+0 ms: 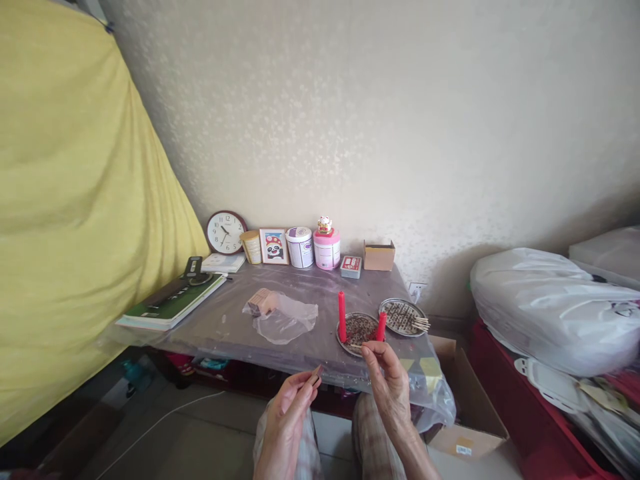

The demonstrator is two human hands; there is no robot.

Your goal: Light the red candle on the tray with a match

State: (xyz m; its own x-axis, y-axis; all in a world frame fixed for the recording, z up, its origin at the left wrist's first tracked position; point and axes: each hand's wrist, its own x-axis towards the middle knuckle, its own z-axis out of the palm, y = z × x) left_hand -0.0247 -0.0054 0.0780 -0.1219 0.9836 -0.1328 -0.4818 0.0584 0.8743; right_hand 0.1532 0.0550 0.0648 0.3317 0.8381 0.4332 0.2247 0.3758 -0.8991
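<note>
My left hand (291,408) is raised below the table's front edge, its fingers pinched on a small brown stick-like thing (316,375). My right hand (387,381) is lifted near the table edge with fingers curled in a pinch; what it holds is too small to make out. Just beyond it a round metal tray (357,333) carries two red candles: a tall one (342,316) upright on the left, a shorter one (381,326) on the right. A second round tray (403,316) with several thin sticks lies to the right.
The low table (235,327) is covered in plastic sheet. On it are a crumpled plastic bag (283,316), books (173,301), a clock (226,232), tins (326,248), a framed picture (274,246) and a small cardboard box (379,255). A yellow cloth (75,200) hangs left; white bags (555,307) lie right.
</note>
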